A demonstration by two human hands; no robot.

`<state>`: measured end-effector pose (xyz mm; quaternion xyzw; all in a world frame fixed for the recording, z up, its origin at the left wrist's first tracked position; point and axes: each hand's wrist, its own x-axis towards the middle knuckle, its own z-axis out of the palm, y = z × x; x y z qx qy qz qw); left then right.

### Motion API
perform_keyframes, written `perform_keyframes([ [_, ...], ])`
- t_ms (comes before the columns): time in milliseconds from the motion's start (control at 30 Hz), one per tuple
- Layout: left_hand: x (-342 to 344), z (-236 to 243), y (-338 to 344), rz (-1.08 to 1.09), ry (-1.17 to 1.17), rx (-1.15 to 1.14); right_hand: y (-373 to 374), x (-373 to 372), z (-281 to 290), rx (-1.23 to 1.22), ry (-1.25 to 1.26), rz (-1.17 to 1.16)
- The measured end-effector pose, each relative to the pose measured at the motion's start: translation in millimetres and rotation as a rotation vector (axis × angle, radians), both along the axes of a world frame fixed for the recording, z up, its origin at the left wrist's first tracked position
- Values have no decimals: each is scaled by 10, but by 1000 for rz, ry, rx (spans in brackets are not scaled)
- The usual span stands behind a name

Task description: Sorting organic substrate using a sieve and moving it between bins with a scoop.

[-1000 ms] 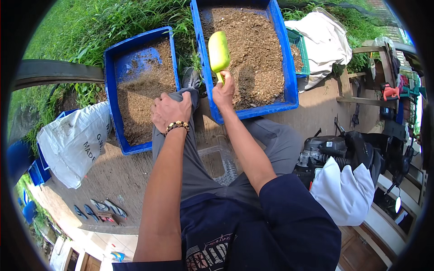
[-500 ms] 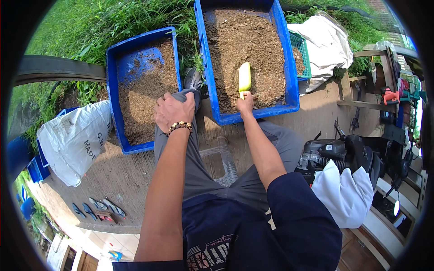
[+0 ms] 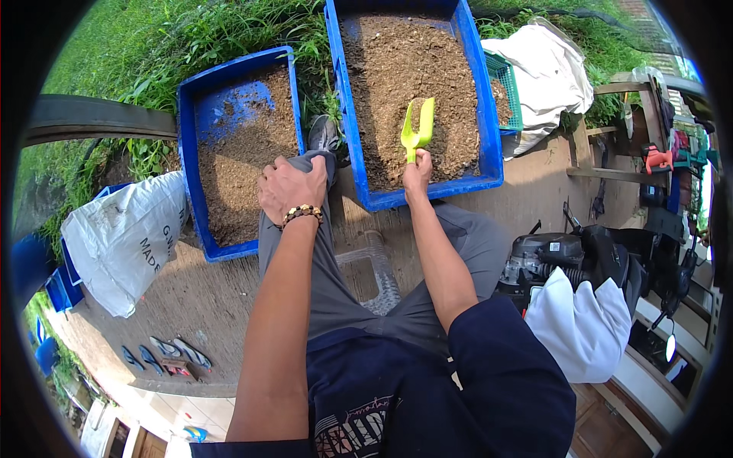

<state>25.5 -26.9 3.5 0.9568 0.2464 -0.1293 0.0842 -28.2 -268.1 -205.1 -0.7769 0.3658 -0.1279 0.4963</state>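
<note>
My right hand [image 3: 418,169] grips the handle of a lime-green scoop [image 3: 418,130] whose blade lies in the brown soil of the large blue crate [image 3: 489,114] in front of me. My left hand [image 3: 291,187], with a beaded bracelet at the wrist, rests flat on my left knee in grey trousers. It holds nothing. Just left of that hand stands a second blue crate [image 3: 191,175], about half filled with soil, its far blue floor bare.
A white sack [image 3: 126,237] lies at the left on the paved ground. White cloth [image 3: 546,72] and a green basket [image 3: 508,88] sit right of the big crate. A black engine machine [image 3: 565,252] with a white cover [image 3: 584,328] stands at right. Grass lies beyond the crates.
The scoop was lifted and turned over the big crate a second ago; it has since come down and now digs into the soil. My left hand stayed on my knee.
</note>
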Motion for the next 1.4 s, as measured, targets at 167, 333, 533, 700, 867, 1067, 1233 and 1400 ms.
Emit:
perform_keyframes([
  [167, -38, -18, 117, 32, 2, -1, 869, 312, 608, -266, -226, 357],
  [333, -44, -33, 144, 37, 6, -9, 1150, 431, 919, -357, -155, 530],
  [533, -24, -28, 106, 30, 6, 7, 492, 251, 237, -119, 168, 28],
  [700, -22, 0, 113, 25, -3, 2, 323, 39, -61, -239, 327, 155],
  [867, -35, -10, 163, 28, 7, 8, 422, -57, -174, -102, 265, 363],
  [1067, -48, -34, 181, 28, 2, 19, 327, -57, -34, 516, 179, 190],
  [1233, -31, -23, 92, 0, -12, 9, 286, 65, 135, 392, -43, 136],
  [1400, -48, -2, 118, 14, -11, 11, 1000, 406, 608, -83, -159, 305],
])
